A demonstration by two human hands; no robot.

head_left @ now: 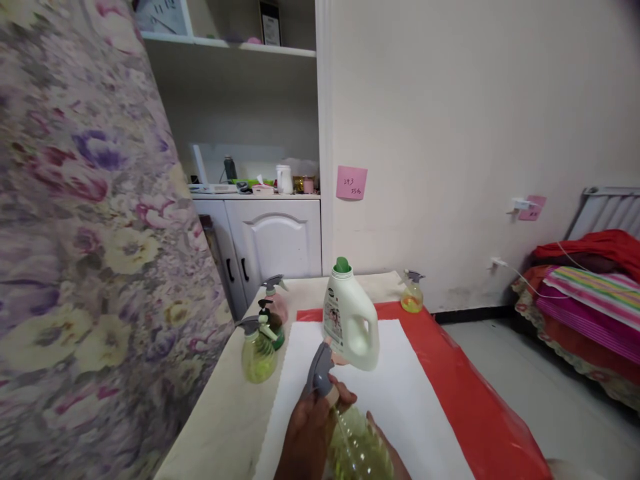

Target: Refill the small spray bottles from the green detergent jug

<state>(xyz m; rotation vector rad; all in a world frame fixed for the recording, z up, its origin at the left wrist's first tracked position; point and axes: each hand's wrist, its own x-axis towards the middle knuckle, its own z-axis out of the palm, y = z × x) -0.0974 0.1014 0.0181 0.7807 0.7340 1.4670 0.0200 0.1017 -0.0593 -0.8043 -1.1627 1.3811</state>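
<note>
I hold a clear spray bottle (pixel 355 447) of yellow-green liquid with a grey trigger head (pixel 319 373) low in front of me. My left hand (pixel 306 433) is closed round its neck just under the trigger. My right hand (pixel 384 445) shows only partly behind the bottle's body, its fingers pressed against it. Just beyond the trigger a white detergent jug (pixel 351 323) with a green cap stands upright on a white sheet (pixel 400 393).
The white sheet lies on a red mat (pixel 465 387) on a beige table (pixel 225 407). At the table's left stand a yellow-green spray bottle (pixel 257 357), a dark one (pixel 271 327) and a pink one (pixel 278 303); a small yellow one (pixel 413 295) stands far right. Floral curtain (pixel 85 233) at left, bed (pixel 590 293) at right.
</note>
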